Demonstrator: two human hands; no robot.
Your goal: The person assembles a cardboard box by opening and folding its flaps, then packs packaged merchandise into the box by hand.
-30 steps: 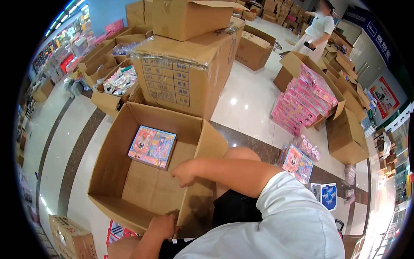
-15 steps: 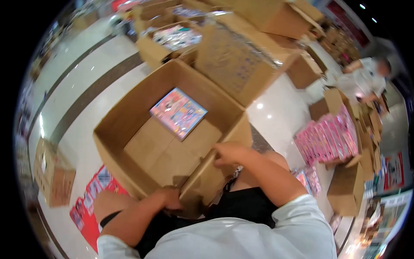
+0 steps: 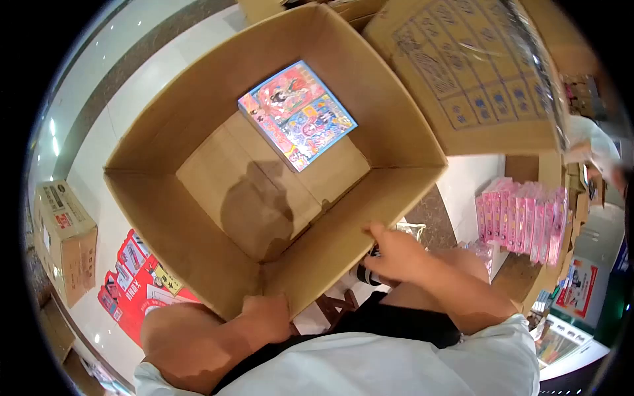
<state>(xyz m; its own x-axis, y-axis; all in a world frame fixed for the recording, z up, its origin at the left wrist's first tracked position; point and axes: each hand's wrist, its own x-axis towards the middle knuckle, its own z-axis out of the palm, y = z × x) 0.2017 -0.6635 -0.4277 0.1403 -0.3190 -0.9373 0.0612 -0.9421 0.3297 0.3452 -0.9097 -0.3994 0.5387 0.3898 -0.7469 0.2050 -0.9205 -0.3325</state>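
A large cardboard box [image 3: 330,234] with its top open is directly in front of me, tilted so that I look down into it. One flat pink-and-blue picture box [image 3: 300,115] lies inside on its bottom, against the far walls. My left hand [image 3: 265,315] grips the box's near corner, its fingers partly hidden. Farther right, my right hand [image 3: 395,256] pinches the rim of the near wall, with the thumb and fingers on either side. My shadow falls across the box's floor.
A printed cardboard carton [image 3: 472,72] stands at the upper right. Pink packages [image 3: 522,221] are stacked in a row at the right. A closed carton [image 3: 66,241] is on the floor at the left, near a red printed sheet [image 3: 142,284]. Another person's sleeve [image 3: 594,140] shows at the right edge.
The cardboard box looks closer and higher in view, and its near wall has tipped up between my hands. The picture box inside has stayed near the far corner. Both hands still hold the rim.
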